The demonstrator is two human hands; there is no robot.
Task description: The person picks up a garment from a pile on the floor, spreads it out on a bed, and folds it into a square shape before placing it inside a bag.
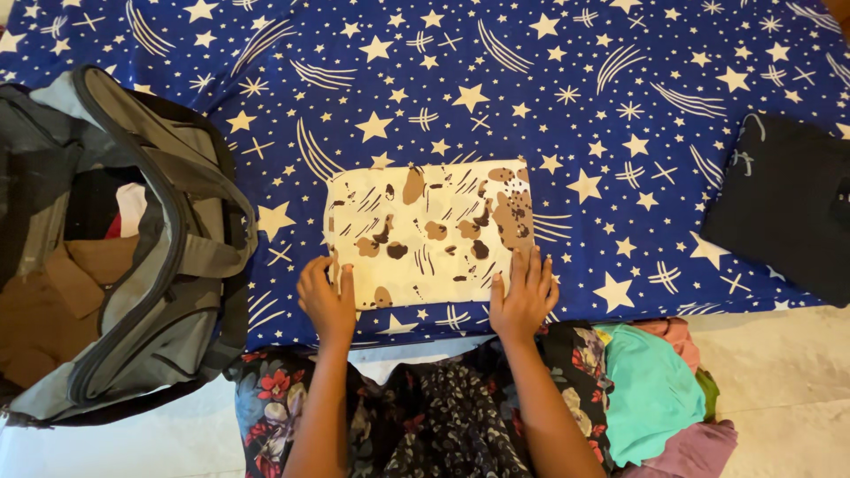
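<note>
Covering bed: star-patterned blue sheet (pixel 549 80)

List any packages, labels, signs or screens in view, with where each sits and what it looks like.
None in view: no package, label, sign or screen.
Bag: left on the bed, grey, unzipped, clothes inside.
Folded cloth: centre, cream rectangle with brown blotches, under the left hand and right hand.
Black garment: right edge, folded.
</note>
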